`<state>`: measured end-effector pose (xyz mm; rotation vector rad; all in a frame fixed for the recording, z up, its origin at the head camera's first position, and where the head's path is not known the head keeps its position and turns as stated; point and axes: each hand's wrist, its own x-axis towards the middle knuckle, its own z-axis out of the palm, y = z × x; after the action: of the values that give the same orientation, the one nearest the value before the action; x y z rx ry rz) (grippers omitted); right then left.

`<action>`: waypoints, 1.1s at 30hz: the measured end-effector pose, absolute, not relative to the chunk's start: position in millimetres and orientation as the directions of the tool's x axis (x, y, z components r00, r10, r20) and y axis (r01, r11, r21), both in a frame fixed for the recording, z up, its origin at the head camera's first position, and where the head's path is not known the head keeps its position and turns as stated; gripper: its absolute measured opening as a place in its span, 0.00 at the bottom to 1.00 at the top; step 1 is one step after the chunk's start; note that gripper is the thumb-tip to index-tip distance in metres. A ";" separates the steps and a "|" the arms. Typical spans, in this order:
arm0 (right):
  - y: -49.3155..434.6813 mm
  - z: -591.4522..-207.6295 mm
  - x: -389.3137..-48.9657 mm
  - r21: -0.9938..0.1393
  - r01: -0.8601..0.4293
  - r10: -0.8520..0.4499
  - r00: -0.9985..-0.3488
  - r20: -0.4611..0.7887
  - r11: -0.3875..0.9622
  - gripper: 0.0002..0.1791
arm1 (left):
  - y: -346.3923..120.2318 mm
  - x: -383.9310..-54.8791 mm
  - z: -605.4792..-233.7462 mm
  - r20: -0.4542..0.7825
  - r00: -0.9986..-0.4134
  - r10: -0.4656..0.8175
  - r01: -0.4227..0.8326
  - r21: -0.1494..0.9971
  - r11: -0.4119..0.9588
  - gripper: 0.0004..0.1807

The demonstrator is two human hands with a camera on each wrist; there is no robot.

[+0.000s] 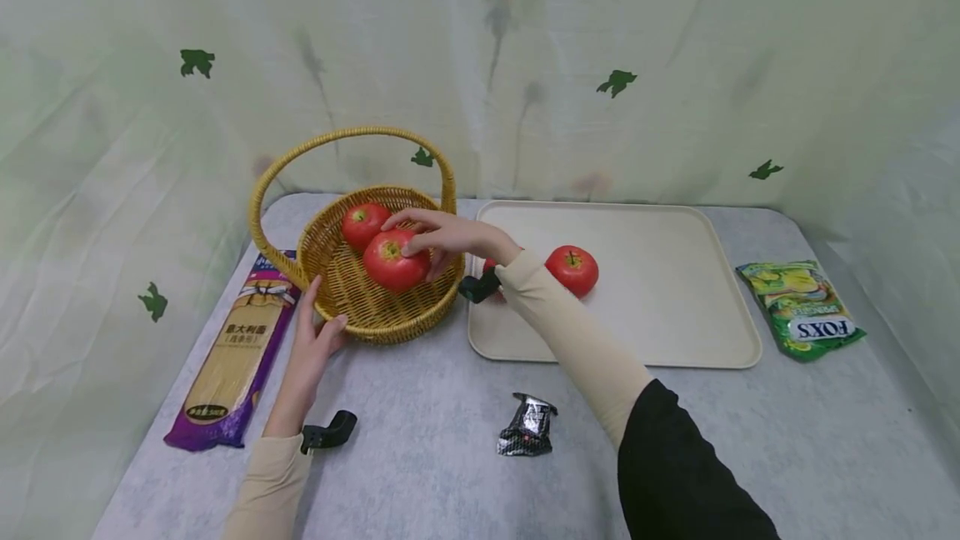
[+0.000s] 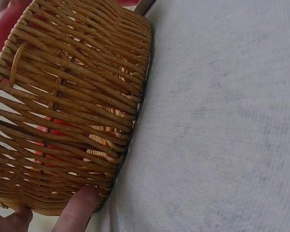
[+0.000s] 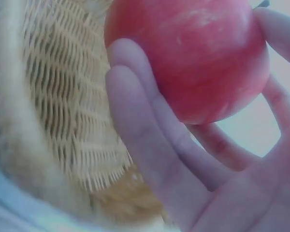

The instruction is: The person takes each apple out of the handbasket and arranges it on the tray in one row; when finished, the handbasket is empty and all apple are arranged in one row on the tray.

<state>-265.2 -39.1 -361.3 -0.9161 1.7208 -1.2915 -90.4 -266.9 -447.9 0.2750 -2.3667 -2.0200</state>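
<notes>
My right hand [image 1: 465,238] grips a red apple [image 1: 393,265] over the wicker basket [image 1: 390,333], its fingers curved round the fruit. In the right wrist view the apple [image 3: 188,63] sits between thumb and fingers, with the basket's woven inside behind it. Another apple [image 1: 363,223] lies inside the basket toward the back. At the basket's near left side, my left hand [image 1: 309,352] holds the wall near the handle's foot. The left wrist view shows fingertips [image 2: 79,208] against the lower weave, and red shows through the gaps.
Right of the basket is a beige tray [image 1: 660,290] bearing a red apple [image 1: 572,269] and another largely hidden by my right wrist. A pasta packet [image 1: 236,348] lies at left, a small black-and-silver wrapped packet [image 1: 528,425] in front, a green FOX'S bag [image 1: 802,307] at right.
</notes>
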 end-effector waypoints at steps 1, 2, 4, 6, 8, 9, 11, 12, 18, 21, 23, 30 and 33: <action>-31.6 -359.8 -266.8 -0.971 -0.095 -0.882 -0.445 -0.157 0.221 0.24 | -267.2 -90.5 -447.9 -0.103 -0.984 -0.145 -0.125 0.981 0.150 0.37; -23.8 -358.6 -268.2 -0.971 -0.102 -0.878 -0.456 -0.147 0.215 0.25 | -267.5 -90.7 -448.0 -0.104 -0.984 -0.145 -0.125 0.981 0.148 0.37; -6.4 -355.6 -270.3 -0.970 -0.113 -0.865 -0.482 -0.136 0.215 0.25 | -267.3 -90.7 -448.3 -0.111 -0.983 -0.147 -0.133 0.981 0.143 0.37; 11.9 -355.3 -273.2 -0.973 -0.099 -0.850 -0.509 -0.133 0.211 0.25 | -267.0 -90.9 -449.1 -0.114 -0.983 -0.147 -0.135 0.981 0.138 0.37; 29.7 -355.1 -276.1 -0.975 -0.087 -0.834 -0.537 -0.128 0.205 0.25 | -266.6 -91.2 -449.4 -0.115 -0.982 -0.148 -0.133 0.983 0.124 0.37; 38.5 -355.1 -277.3 -0.974 -0.078 -0.823 -0.552 -0.134 0.211 0.25 | -266.3 -91.3 -449.3 -0.115 -0.982 -0.148 -0.133 0.984 0.118 0.37; 55.5 -355.9 -279.7 -0.975 -0.064 -0.803 -0.580 -0.139 0.215 0.25 | -266.2 -91.5 -449.0 -0.110 -0.983 -0.147 -0.127 0.986 0.105 0.38; 64.1 -356.1 -280.7 -0.972 -0.061 -0.790 -0.596 -0.145 0.225 0.25 | -266.1 -91.6 -448.8 -0.110 -0.983 -0.147 -0.125 0.987 0.098 0.38; 105.8 -362.5 -285.1 -0.964 -0.036 -0.717 -0.676 -0.169 0.262 0.25 | -266.0 -90.4 -448.7 -0.097 -0.985 -0.142 -0.114 0.986 0.122 0.37; 120.9 -365.9 -286.4 -0.962 -0.022 -0.688 -0.703 -0.179 0.272 0.25 | -267.3 -89.1 -449.1 -0.090 -0.986 -0.144 -0.110 0.984 0.140 0.37; 131.1 -367.1 -285.8 -0.961 -0.014 -0.672 -0.718 -0.183 0.277 0.25 | -267.6 -88.6 -449.3 -0.081 -0.986 -0.143 -0.102 0.985 0.141 0.37; 173.3 -370.3 -280.0 -0.956 0.010 -0.596 -0.780 -0.190 0.292 0.27 | -267.1 -90.2 -449.7 -0.084 -0.986 -0.141 -0.101 0.988 0.116 0.37; 192.8 -372.5 -277.3 -0.949 0.025 -0.546 -0.813 -0.203 0.316 0.28 | -267.2 -91.3 -450.6 -0.087 -0.986 -0.141 -0.104 0.988 0.117 0.37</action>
<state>-277.3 192.8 -372.5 -0.4599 2.0909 -1.5206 -91.3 -267.2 -450.6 0.2558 -2.3270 -2.0524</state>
